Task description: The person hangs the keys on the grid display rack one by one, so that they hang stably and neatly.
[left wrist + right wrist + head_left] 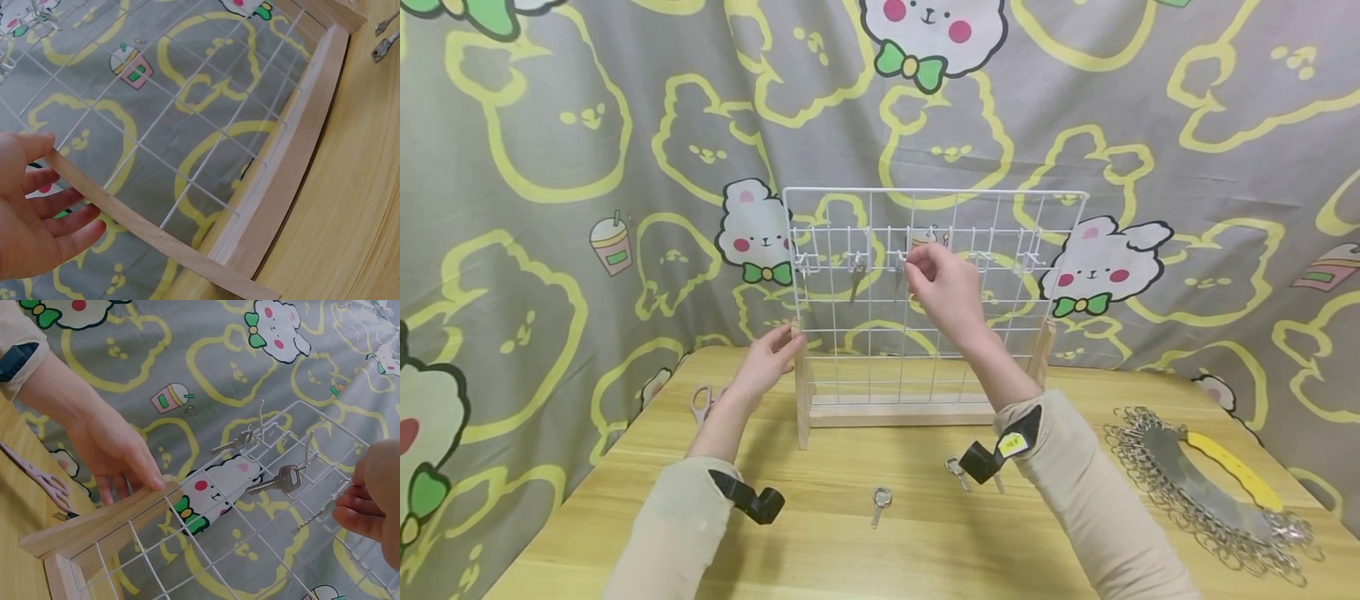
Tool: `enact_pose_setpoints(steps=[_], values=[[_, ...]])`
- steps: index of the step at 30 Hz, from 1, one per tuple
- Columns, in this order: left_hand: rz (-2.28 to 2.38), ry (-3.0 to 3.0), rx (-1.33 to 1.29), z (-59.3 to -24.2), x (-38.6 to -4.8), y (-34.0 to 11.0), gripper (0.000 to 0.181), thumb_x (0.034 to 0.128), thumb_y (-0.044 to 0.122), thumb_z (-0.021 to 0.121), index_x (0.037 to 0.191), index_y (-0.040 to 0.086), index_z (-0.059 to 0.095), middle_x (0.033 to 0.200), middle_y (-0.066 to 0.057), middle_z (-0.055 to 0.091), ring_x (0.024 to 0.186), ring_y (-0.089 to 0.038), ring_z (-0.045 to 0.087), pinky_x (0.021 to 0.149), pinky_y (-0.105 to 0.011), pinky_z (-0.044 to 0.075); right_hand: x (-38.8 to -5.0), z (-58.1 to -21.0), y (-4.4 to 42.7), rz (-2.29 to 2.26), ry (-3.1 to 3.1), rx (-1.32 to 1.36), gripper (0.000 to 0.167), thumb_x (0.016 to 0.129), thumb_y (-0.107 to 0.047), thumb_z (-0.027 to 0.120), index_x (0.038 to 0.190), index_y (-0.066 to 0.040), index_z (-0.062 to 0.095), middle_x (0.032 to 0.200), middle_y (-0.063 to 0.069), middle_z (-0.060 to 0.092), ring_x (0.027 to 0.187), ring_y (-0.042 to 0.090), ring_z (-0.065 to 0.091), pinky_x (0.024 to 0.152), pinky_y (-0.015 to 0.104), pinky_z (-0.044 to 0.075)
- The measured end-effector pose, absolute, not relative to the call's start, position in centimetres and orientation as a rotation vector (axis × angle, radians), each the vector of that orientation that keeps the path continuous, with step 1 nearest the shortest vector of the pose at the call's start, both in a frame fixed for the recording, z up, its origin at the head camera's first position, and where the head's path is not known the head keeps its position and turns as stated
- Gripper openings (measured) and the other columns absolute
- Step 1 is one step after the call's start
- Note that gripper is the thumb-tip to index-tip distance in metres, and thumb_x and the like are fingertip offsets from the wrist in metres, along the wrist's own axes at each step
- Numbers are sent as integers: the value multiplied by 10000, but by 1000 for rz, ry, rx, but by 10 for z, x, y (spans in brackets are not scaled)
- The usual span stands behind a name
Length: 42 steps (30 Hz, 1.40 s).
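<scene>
A white wire grid rack [936, 191] stands upright in a wooden base, with several white hooks along its upper part. At the third hook from the left, my right hand [947, 292] pinches a key [315, 515] between thumb and fingers; its ring end is partly hidden by the fingertips. Two other keys hang from hooks beside it, one nearer key [278, 480] and one farther key [234, 442]. My left hand [769, 362] grips the top of the rack's left wooden post [144, 228], thumb on one side and fingers on the other.
A loose key [882, 500] lies on the wooden table in front of the rack. Another key [957, 472] lies near my right wrist, partly beside the wrist camera. Pink scissors [702, 403] are behind my left forearm. At right sits a curved yellow-handled piece [1232, 468] fringed with metal rings.
</scene>
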<state>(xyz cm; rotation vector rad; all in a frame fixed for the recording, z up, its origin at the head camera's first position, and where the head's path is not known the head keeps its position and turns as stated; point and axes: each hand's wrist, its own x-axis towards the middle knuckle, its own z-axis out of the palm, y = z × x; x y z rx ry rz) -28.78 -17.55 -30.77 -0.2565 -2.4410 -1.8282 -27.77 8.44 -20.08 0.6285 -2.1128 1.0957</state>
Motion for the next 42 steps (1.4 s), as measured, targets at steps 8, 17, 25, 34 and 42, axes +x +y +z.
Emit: enact_pose_setpoints(steps=[8, 17, 25, 34, 42], values=[[-1812, -2461, -248, -311, -288, -176, 609, 983, 266, 467, 1459, -2, 196, 1459, -231, 279, 1304, -360, 324, 1016, -467, 377, -276, -208, 90, 1098, -2089, 734, 84, 876, -25, 596, 927, 30, 634, 755, 97, 660, 610, 165, 617, 545, 228, 513], [-1820, -2457, -250, -310, -288, -177, 604, 983, 257, 468, 1457, -2, 199, 1455, -236, 283, 1301, -362, 328, 1018, -466, 374, -266, -230, 99, 1195, -2210, 766, 86, 878, -49, 607, 938, 7, 632, 769, 78, 655, 630, 162, 606, 574, 249, 529], [-1828, -2445, -252, -309, -289, -179, 599, 982, 260, 470, 1456, 3, 210, 1452, -230, 293, 1299, -359, 332, 1025, -466, 366, -262, -272, 103, 1425, -2332, 790, 108, 870, -35, 619, 961, 23, 624, 768, 78, 641, 619, 170, 608, 598, 366, 563], [-1828, -2450, -271, -309, -289, -178, 611, 983, 260, 467, 1460, -2, 188, 1455, -245, 274, 1307, -369, 317, 1029, -474, 358, -255, -324, 109, 1646, -2529, 819, 173, 862, -44, 629, 1013, 38, 612, 820, 96, 643, 728, 300, 626, 642, 360, 566], [-1827, -2443, -277, -309, -289, -178, 595, 984, 257, 466, 1453, -8, 212, 1446, -237, 299, 1288, -371, 344, 1021, -480, 367, -248, -360, 107, 1660, -2649, 1006, 180, 851, -16, 623, 1023, 35, 607, 843, 99, 614, 761, 257, 605, 648, 349, 562]])
